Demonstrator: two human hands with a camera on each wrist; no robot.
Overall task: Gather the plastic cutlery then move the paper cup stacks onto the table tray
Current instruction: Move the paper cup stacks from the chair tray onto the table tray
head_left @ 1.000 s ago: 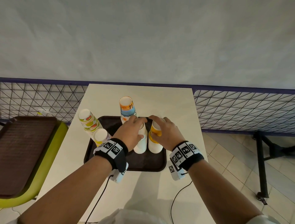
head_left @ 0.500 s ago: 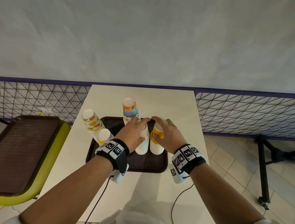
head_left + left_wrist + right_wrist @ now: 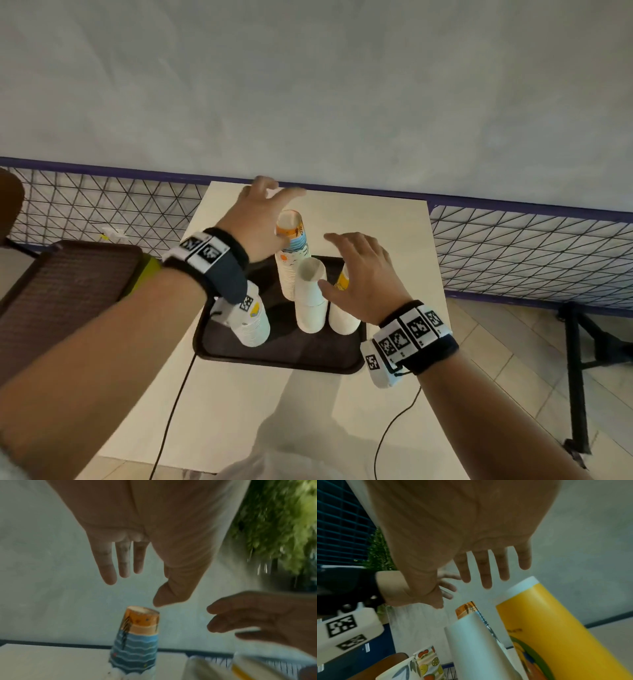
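Both hands (image 3: 308, 246) clear above cups (image 3: 310, 298)

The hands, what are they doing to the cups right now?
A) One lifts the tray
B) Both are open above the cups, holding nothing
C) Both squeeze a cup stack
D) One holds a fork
B: the left hand and the right hand hover with fingers spread over the cup stacks standing on the dark tray, and the wrist views show both palms bare.

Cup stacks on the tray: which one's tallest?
The orange-and-blue wave-print stack at the tray's far side; its top rises above the plain white, yellow and fruit-print stacks.
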